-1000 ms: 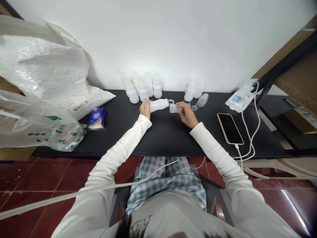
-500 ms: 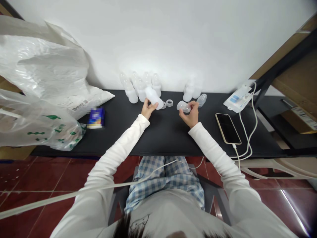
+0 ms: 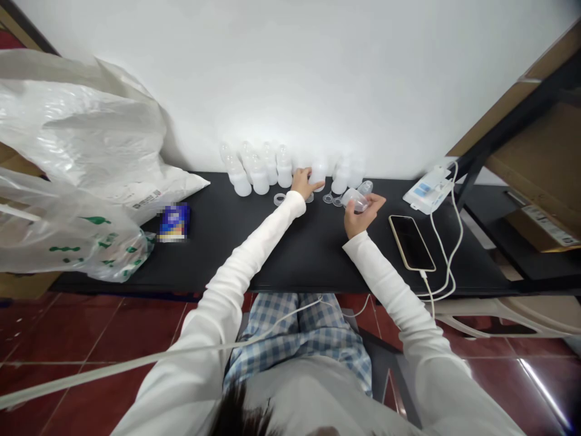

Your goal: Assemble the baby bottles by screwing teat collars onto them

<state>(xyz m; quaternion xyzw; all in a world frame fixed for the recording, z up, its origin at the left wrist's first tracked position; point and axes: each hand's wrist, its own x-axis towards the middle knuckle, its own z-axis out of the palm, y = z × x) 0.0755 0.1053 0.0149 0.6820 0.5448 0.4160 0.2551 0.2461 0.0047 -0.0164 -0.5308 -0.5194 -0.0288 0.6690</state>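
Observation:
At the back of the black table my left hand point(image 3: 305, 183) has its thumb and fingers about the lower part of a white bottle point(image 3: 320, 165), which stands upright near the wall. The hand hides part of its base. My right hand point(image 3: 363, 212) holds a clear plastic cap point(image 3: 353, 198) between thumb and fingers, tilted above the table. Another clear cap point(image 3: 365, 187) lies just behind it. Small clear rings point(image 3: 337, 201) lie between the hands, and one more ring point(image 3: 279, 198) is left of my left wrist.
Several white bottles with clear domed tops point(image 3: 259, 177) stand at the back left, more white bottles point(image 3: 340, 178) at the back right. A phone point(image 3: 412, 242) on a cable and a white box point(image 3: 427, 190) lie to the right. Plastic bags point(image 3: 77, 224) and a blue packet point(image 3: 173, 222) sit left.
My left hand has moved right and back with the white bottle, which now stands upright by the wall. My right hand has shifted slightly right, still holding the clear cap.

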